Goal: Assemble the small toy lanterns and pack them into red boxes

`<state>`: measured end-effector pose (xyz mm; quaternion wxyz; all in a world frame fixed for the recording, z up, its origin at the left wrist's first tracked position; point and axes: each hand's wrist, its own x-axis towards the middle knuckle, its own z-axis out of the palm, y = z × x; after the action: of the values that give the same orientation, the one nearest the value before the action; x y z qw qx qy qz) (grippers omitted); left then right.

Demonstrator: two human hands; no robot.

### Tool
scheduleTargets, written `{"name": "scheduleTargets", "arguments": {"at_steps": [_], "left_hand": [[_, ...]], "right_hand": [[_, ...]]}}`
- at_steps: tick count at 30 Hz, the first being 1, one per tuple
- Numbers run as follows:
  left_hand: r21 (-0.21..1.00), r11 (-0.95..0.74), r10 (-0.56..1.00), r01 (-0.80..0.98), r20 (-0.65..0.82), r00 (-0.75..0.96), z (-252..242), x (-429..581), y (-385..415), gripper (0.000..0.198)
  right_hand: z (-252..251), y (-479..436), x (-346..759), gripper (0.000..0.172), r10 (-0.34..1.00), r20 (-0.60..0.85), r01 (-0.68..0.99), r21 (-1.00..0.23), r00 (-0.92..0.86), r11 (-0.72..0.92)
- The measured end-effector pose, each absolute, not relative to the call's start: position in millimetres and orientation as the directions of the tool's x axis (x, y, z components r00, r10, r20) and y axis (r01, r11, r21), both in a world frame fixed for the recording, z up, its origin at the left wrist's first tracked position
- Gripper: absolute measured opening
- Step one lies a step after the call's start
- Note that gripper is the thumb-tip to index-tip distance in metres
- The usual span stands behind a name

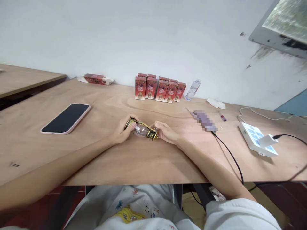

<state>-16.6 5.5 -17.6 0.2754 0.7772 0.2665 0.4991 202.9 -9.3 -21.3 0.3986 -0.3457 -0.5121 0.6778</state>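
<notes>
A small lantern (141, 130) with a clear glass globe and black-and-gold metal ends lies tilted on its side just above the table. Around its wider end, at the left, are the closed fingers of my left hand (125, 128). At the narrower end, my right hand (166, 132) has thumb and fingers pinched together near a thin wire piece. My fingers partly cover both ends of the lantern.
Several red boxes (151, 88) stand by the wall, with a water bottle (192, 89) beside them. An opened red box (97, 79) lies back left. A phone (66, 118) is at left; a cabled phone (205, 120), screwdriver (222, 116) and power strip (256, 139) are at right.
</notes>
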Motion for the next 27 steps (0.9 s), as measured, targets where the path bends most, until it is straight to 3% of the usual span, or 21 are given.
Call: {"name": "scheduleTargets", "arguments": {"at_steps": [11, 16, 22, 27], "left_hand": [[0.874, -0.485, 0.806, -0.017, 0.454, 0.380, -12.8, -11.8, -5.9, 0.033], [0.896, -0.441, 0.829, -0.049, 0.427, 0.361, -12.2, -10.7, -9.3, 0.035], [0.907, -0.412, 0.853, -0.092, 0.419, 0.311, -11.8, -8.4, -9.5, 0.031], [0.889, -0.458, 0.862, 0.018, 0.439, 0.252, -9.6, -6.6, -8.4, 0.026]], "right_hand": [[-18.4, -15.9, 201.0, 0.054, 0.847, -0.125, -0.226, -0.934, -0.518, -0.276], [-16.2, -18.0, 198.4, 0.055, 0.840, -0.121, -0.230, -0.933, -0.529, -0.279], [-13.9, -14.6, 197.6, 0.055, 0.900, -0.094, -0.275, -0.934, -0.425, -0.227], [-15.5, -10.5, 197.1, 0.056, 0.961, -0.040, -0.344, -0.929, -0.275, -0.137]]}}
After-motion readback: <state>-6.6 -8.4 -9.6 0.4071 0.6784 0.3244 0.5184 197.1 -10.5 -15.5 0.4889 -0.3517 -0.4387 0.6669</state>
